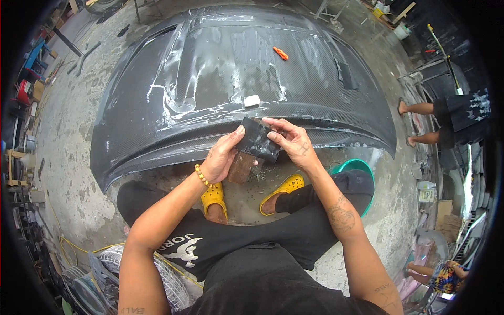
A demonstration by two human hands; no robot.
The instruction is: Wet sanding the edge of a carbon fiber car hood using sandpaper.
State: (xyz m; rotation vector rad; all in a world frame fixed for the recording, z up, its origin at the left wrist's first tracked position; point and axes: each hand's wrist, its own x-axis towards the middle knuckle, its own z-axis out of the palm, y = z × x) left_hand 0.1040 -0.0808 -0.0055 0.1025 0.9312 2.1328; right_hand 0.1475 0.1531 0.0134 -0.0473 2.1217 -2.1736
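Observation:
Between my hands, just over the near edge of a car hood (226, 58), is a black sheet of sandpaper (259, 137). My left hand (217, 157) grips its left edge with the thumb on top. Fingers of my right hand (294, 140) pinch the right side. Under the sheet a reddish-brown block (240, 169) sticks out by the left palm; the sheet hides the rest of it. The hood has a dark woven pattern and is wet, with whitish streaks. A small white bar (252, 100) rests on it just beyond my hands.
Farther up the hood lies a small orange object (281, 53). A green basin (366, 184) stands beside my right knee. Yellow clogs (213, 197) are on my feet below. Another person (462, 118) is at the right, and a wheel (142, 278) lies at lower left.

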